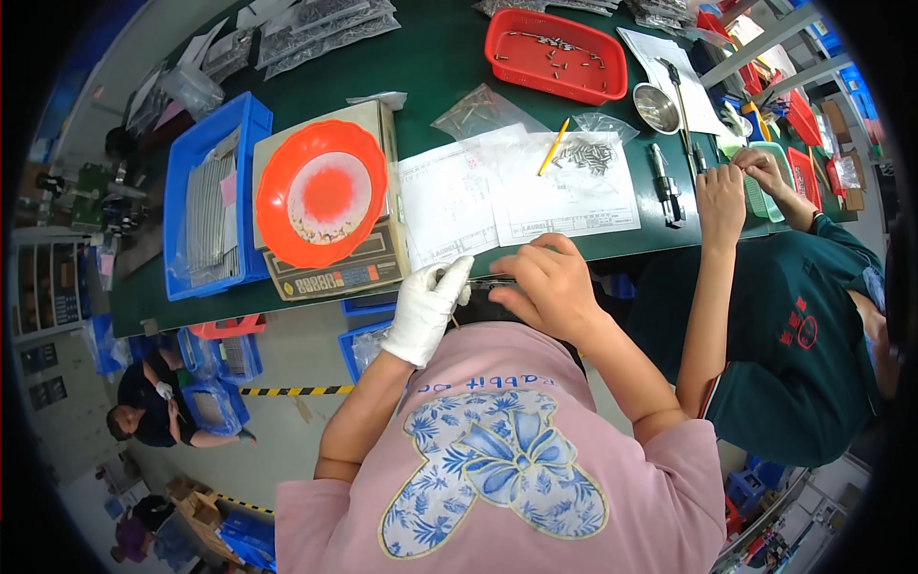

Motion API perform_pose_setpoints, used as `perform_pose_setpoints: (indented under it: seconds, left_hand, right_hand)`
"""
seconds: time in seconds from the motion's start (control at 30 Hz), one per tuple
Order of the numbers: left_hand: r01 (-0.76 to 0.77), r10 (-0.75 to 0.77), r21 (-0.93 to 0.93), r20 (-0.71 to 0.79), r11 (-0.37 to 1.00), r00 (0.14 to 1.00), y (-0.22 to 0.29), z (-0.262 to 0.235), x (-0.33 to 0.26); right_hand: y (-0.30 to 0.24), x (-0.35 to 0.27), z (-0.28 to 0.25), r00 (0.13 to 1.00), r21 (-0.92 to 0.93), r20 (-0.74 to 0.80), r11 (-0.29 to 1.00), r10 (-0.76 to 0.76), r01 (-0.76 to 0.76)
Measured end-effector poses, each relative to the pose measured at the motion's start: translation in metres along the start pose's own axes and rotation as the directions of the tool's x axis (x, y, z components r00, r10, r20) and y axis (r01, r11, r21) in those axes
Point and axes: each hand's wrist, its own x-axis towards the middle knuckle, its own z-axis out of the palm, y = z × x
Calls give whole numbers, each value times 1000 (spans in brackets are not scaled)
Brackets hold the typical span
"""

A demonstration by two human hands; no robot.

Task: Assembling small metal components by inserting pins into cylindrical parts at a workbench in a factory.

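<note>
My left hand (426, 312), in a white glove, is closed at the front edge of the green table. Bare and with bent fingers, my right hand (553, 289) is closed beside it. Between them is a small, thin dark metal piece (491, 283), gripped by both hands; the fingers hide most of it, so its kind is unclear. Just beyond lie printed drawing sheets (566, 209). A heap of small metal pins (585, 156) rests on a clear plastic bag over the sheets, beside a yellow pencil (554, 146).
At left, a bench scale (330, 283) bears an orange-red scalloped dish (272, 206), next to a blue bin (176, 239) of long metal strips. A red tray (497, 63), metal bowl (656, 107) and black-and-silver tool (665, 187) lie beyond. A co-worker's hands (722, 196) are close at right.
</note>
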Motion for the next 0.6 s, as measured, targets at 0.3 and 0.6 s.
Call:
perform_pose_setpoints:
  seconds: [0.3,0.6]
  left_hand:
    - [75,-75,-36,16,997,997,-1,1,6]
    - [-185,181,162,41,969,983,-1,7,12]
  right_hand:
    - [-2,1,1,997,38,-59,998,57,-55]
    - [6,-11,9,973,256,-2,940,233,-225]
